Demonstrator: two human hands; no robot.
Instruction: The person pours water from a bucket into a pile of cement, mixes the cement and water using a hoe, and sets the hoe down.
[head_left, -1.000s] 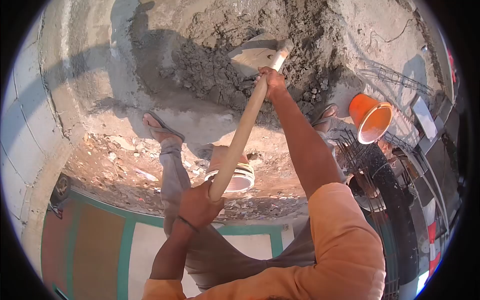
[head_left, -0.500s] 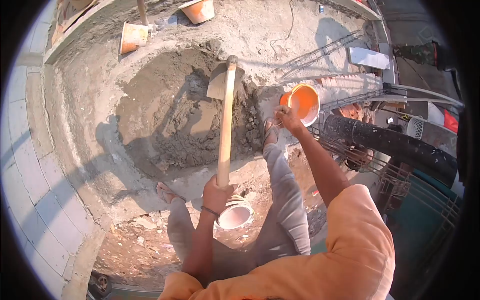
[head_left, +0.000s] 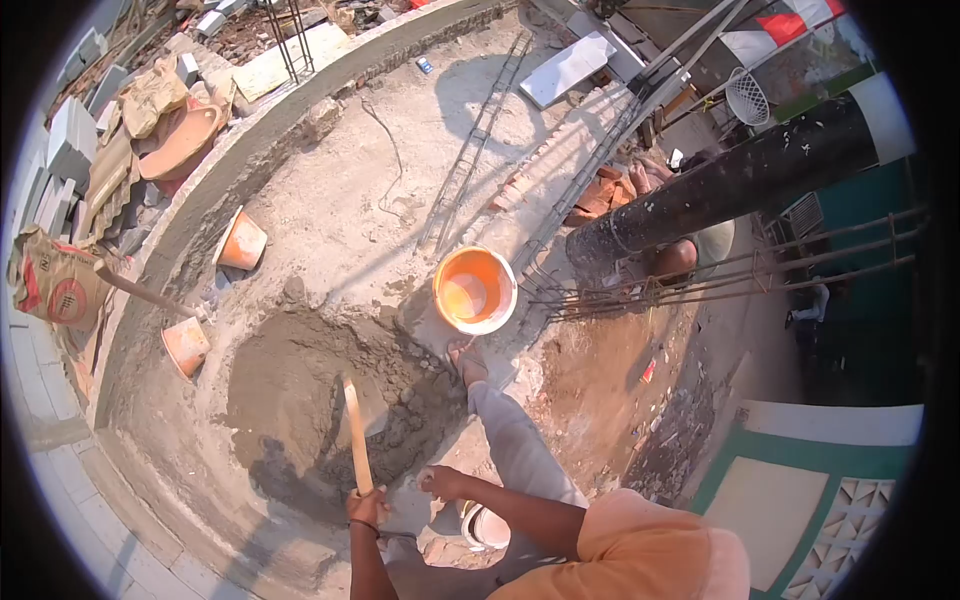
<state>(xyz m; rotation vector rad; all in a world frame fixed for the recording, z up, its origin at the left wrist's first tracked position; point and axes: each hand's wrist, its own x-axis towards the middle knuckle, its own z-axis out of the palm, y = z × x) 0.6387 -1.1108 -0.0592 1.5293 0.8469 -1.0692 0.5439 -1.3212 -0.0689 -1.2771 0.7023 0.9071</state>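
My left hand (head_left: 367, 507) is wrapped round the wooden handle (head_left: 357, 440) of a hoe. The handle's far end and the partly visible blade (head_left: 374, 414) are over the wet grey mortar (head_left: 290, 385). My right hand (head_left: 437, 483) is a little to the right, off the handle, its fingers curled; whatever they may hold cannot be made out. Just below it stands a stack of buckets (head_left: 487, 527), partly covered by my forearm. An orange bucket (head_left: 475, 291) stands upright beyond my foot, its inside smeared pale.
Two small orange buckets (head_left: 240, 243) (head_left: 186, 346) lie tilted at the left. A wire-reinforcement cage (head_left: 477, 140) and white board (head_left: 568, 69) lie farther off. A black pipe (head_left: 740, 180) and steel bars (head_left: 740, 283) are at the right, with a crouching person partly visible behind.
The view has swung to the right. My right hand has let go of the handle, reached beside the orange bucket, then drawn back toward me. My left hand still holds the handle.
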